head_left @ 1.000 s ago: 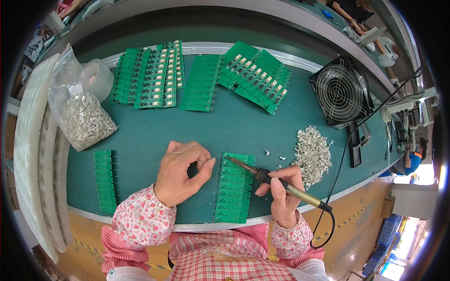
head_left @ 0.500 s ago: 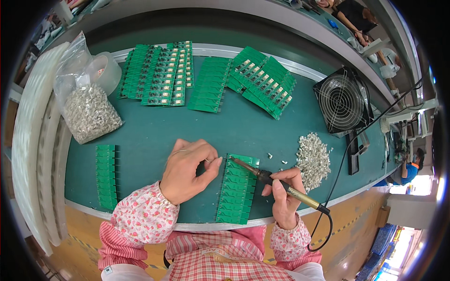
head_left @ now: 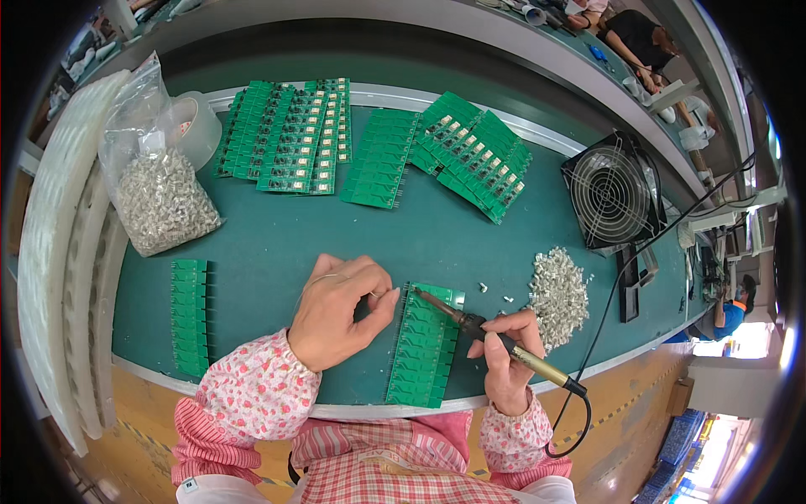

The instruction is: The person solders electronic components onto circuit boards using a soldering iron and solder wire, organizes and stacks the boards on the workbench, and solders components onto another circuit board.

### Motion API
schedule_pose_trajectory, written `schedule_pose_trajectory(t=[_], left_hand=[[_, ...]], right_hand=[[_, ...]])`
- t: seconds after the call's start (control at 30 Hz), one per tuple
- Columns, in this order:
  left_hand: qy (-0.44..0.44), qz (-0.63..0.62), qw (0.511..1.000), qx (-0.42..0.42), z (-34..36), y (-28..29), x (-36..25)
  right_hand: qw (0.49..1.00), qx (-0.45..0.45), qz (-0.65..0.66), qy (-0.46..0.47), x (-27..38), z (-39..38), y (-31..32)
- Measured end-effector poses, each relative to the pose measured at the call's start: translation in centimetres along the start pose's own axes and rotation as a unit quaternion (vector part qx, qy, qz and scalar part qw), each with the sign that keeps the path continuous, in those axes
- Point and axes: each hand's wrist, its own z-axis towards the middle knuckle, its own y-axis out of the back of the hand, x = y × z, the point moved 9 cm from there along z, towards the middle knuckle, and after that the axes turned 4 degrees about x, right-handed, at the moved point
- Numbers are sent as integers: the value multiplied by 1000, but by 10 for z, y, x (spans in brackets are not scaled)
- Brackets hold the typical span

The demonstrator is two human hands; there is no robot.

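Observation:
My left hand (head_left: 344, 315) is pinched on a thin wire, its fingertips just left of the top end of a green circuit board panel (head_left: 420, 353) with pins along its left side. My right hand (head_left: 508, 353) grips a soldering iron (head_left: 537, 364) with a gold handle and dark cord, its tip at the panel's upper left. Whether tip and wire touch is too small to tell. A heap of small pale components (head_left: 558, 298), with a few loose ones, lies right of the iron. Another narrow green panel (head_left: 189, 315) lies at the left.
Stacks of boards (head_left: 294, 139) line the back of the green mat. A bag of components (head_left: 164, 197), tape roll (head_left: 197, 118) and white foam sheets (head_left: 59, 260) are at the left. A black fan (head_left: 609, 193) stands back right. Co-workers (head_left: 630, 42) are beyond the bench and at far right.
The view has shifted slightly, moving the bench's contents in the picture. My hands, wire and iron stay at the panel's upper left with little visible movement against it.

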Motion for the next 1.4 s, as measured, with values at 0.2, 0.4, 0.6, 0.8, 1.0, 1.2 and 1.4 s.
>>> schedule_pose_trajectory(t=[0.2, 0.4, 0.6, 0.8, 1.0, 1.2, 1.4], left_hand=[[4, -15, 1000, -7, 0, 1, 0], [1, -21, 1000, -14, 0, 2, 0], [-2, -14, 1000, -11, 0, 2, 1], [-7, -1, 1000, -6, 3, -1, -2], [-7, 2, 1000, -7, 2, 0, -4], [-7, 7, 1000, -5, 2, 0, -3], [-14, 8, 1000, -2, 1, 1, -4]], right_hand=[[1000, -8, 0, 6, 0, 1, 0], [1000, -29, 9, 7, 2, -1, 5], [1000, -8, 22, -3, 1, 3, -3], [1000, -2, 19, -11, 0, 2, -1], [1000, 0, 25, -10, -1, 1, -2], [1000, -3, 19, -6, -1, 1, -2], [1000, -8, 11, -1, 1, 2, -2]])
